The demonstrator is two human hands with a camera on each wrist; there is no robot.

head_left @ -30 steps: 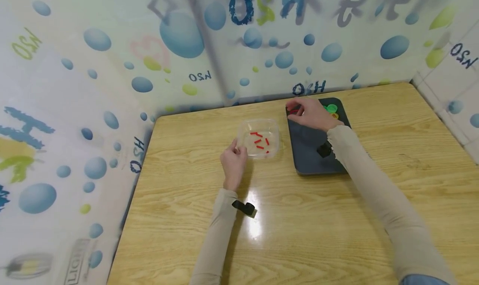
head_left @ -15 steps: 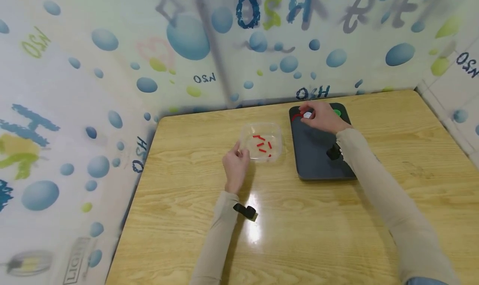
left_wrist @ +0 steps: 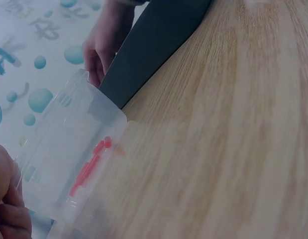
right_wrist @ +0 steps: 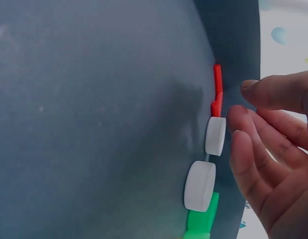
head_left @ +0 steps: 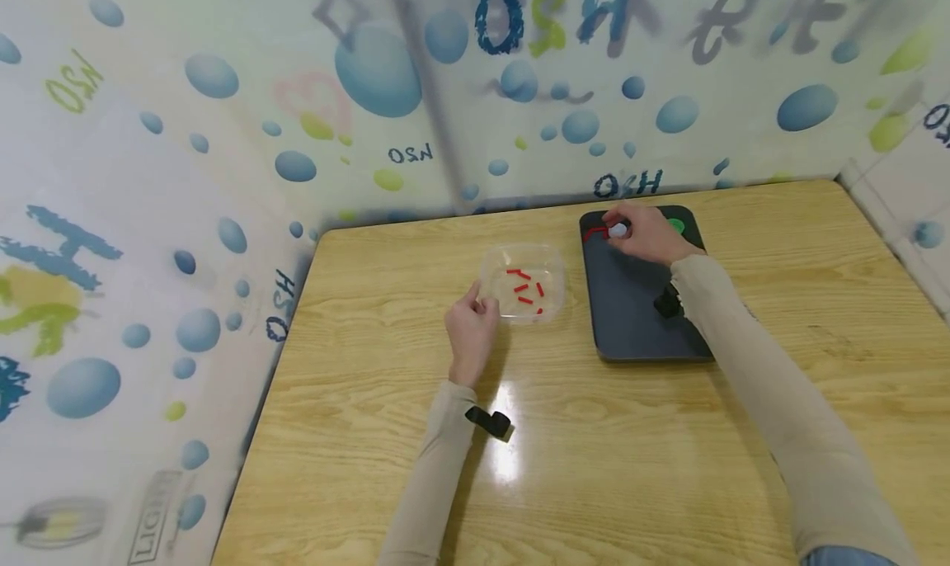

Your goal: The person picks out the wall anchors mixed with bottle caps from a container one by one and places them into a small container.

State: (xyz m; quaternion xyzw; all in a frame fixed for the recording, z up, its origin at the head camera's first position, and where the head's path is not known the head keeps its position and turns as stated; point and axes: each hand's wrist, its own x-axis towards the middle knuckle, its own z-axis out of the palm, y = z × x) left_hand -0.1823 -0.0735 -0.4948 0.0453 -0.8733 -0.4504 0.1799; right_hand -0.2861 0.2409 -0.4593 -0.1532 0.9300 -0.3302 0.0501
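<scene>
My left hand (head_left: 472,335) pinches the near-left rim of a clear plastic container (head_left: 551,262). Several short red sticks (head_left: 522,289) lie on its floor. My right hand (head_left: 649,234) hovers over the far end of a dark tray (head_left: 631,318), thumb and fingers apart with nothing between them in the right wrist view. Just beside its fingertips are two white caps (right_wrist: 200,185), one smaller than the other. Red sticks (right_wrist: 218,82) lie along the tray's end past them, and a green piece (right_wrist: 202,219) sits on the other side. The right hand partly hides these pieces in the head view.
Both the tray and the container stand on a wooden table (head_left: 356,401). A patterned wall (head_left: 445,178) rises directly behind the table's far edge, and another wall stands along the left side. The tray's raised rim surrounds the pieces.
My right hand has shifted right from the tray's far-left corner, uncovering the red sticks and a white cap. The left hand keeps its hold on the container. The head view has shifted slightly.
</scene>
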